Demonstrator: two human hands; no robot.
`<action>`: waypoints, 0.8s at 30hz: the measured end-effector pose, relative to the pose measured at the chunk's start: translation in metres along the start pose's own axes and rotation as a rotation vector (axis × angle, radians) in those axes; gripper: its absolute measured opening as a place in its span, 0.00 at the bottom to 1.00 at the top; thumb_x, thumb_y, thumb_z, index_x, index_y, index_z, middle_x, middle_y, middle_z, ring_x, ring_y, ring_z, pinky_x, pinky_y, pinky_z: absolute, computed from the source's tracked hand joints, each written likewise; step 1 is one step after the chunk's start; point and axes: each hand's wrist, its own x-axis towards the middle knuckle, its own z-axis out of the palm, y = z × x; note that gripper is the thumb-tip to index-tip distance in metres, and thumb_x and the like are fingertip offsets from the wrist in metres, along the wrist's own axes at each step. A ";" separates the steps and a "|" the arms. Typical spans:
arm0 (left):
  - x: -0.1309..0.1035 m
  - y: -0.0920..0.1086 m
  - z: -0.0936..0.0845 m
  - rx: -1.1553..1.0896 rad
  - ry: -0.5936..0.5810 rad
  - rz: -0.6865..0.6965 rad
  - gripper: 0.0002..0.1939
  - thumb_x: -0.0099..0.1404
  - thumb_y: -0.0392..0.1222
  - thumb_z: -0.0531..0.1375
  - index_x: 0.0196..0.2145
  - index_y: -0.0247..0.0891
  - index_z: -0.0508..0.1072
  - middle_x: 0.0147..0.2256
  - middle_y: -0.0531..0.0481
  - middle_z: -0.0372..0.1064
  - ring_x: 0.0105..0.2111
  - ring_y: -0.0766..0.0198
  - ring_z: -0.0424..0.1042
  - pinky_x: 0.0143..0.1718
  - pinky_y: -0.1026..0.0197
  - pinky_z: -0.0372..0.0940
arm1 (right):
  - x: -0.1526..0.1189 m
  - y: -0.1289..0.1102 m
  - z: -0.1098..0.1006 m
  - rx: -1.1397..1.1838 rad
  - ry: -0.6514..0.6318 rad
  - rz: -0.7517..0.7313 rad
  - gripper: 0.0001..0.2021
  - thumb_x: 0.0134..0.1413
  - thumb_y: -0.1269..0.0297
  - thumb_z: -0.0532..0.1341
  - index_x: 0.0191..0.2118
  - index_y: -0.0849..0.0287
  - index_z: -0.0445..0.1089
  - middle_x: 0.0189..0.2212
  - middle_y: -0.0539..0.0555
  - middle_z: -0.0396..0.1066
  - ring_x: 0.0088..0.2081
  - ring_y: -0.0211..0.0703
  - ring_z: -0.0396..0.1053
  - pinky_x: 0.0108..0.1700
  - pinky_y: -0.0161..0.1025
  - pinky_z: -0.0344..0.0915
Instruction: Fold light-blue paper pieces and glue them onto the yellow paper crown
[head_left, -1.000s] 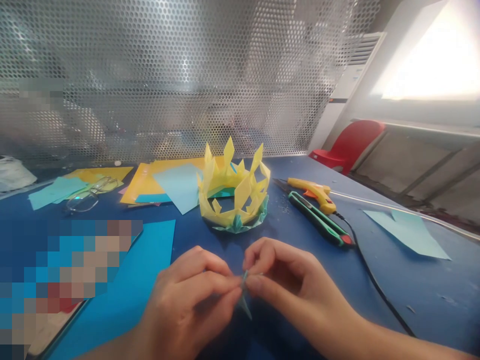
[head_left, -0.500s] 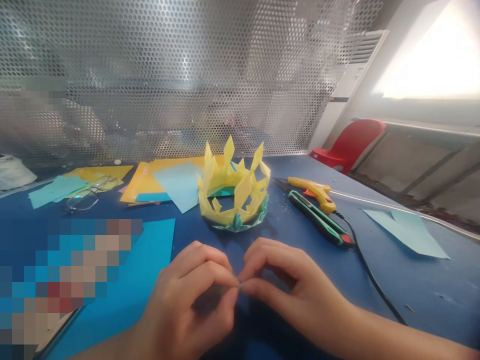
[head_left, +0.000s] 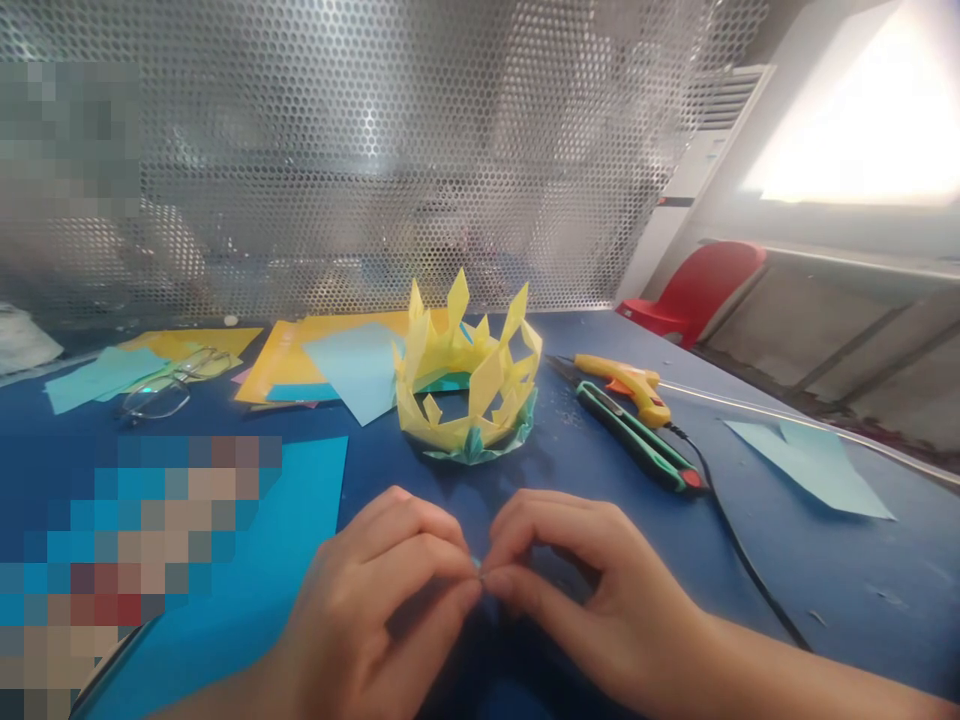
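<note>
Near the table's front edge, my left hand point(head_left: 390, 590) and my right hand point(head_left: 592, 580) meet fingertip to fingertip. Both are closed in a pinch around a tiny pale-blue scrap point(head_left: 477, 564), mostly hidden by the fingers; it looks like paper. Just beyond them stands a yellow paper crown point(head_left: 486, 385) with pointed diamond tips and a folded green band point(head_left: 474, 448) around its base.
Right of the crown lie a green utility knife point(head_left: 637, 435), a yellow glue gun point(head_left: 622, 378) with a black cord, and a light-blue paper piece point(head_left: 817, 468). Blue card point(head_left: 300, 520), glasses point(head_left: 157, 400) and yellow sheets point(head_left: 274, 365) lie left. A perforated metal panel point(head_left: 367, 200) stands behind.
My left thumb has straightened and closed up against its index finger. The fingertips remain together at about the same spot. The crown and tools have not moved.
</note>
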 end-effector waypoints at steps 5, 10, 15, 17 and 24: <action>0.000 0.001 0.000 -0.018 -0.067 -0.070 0.10 0.66 0.27 0.55 0.36 0.42 0.68 0.37 0.56 0.69 0.37 0.70 0.67 0.40 0.67 0.63 | 0.001 -0.002 0.000 -0.007 0.004 0.006 0.08 0.56 0.70 0.62 0.26 0.59 0.68 0.24 0.48 0.71 0.28 0.33 0.68 0.33 0.28 0.66; 0.001 0.000 0.002 0.001 -0.116 -0.087 0.09 0.67 0.29 0.53 0.38 0.44 0.65 0.38 0.56 0.68 0.38 0.68 0.67 0.40 0.67 0.63 | 0.002 -0.003 -0.001 -0.044 0.018 0.004 0.07 0.54 0.72 0.62 0.26 0.59 0.69 0.23 0.48 0.71 0.27 0.33 0.68 0.32 0.27 0.66; 0.000 -0.004 0.002 -0.042 -0.118 -0.149 0.07 0.69 0.33 0.53 0.38 0.46 0.65 0.40 0.57 0.68 0.40 0.70 0.68 0.43 0.68 0.63 | 0.002 0.000 0.001 0.123 0.024 0.073 0.04 0.55 0.69 0.63 0.29 0.60 0.73 0.20 0.48 0.72 0.22 0.31 0.70 0.28 0.26 0.68; -0.002 -0.005 0.001 -0.082 -0.106 -0.183 0.07 0.69 0.34 0.54 0.38 0.47 0.65 0.42 0.58 0.68 0.43 0.70 0.69 0.45 0.69 0.62 | 0.001 0.002 0.002 0.223 0.048 0.078 0.01 0.53 0.70 0.65 0.34 0.60 0.74 0.24 0.49 0.75 0.23 0.32 0.73 0.30 0.26 0.70; -0.004 -0.001 0.002 -0.292 -0.104 -0.271 0.06 0.67 0.39 0.59 0.37 0.50 0.65 0.48 0.64 0.73 0.44 0.71 0.75 0.44 0.71 0.65 | -0.003 0.001 -0.003 0.151 0.139 -0.072 0.04 0.50 0.74 0.68 0.29 0.59 0.74 0.24 0.48 0.77 0.26 0.31 0.75 0.32 0.22 0.70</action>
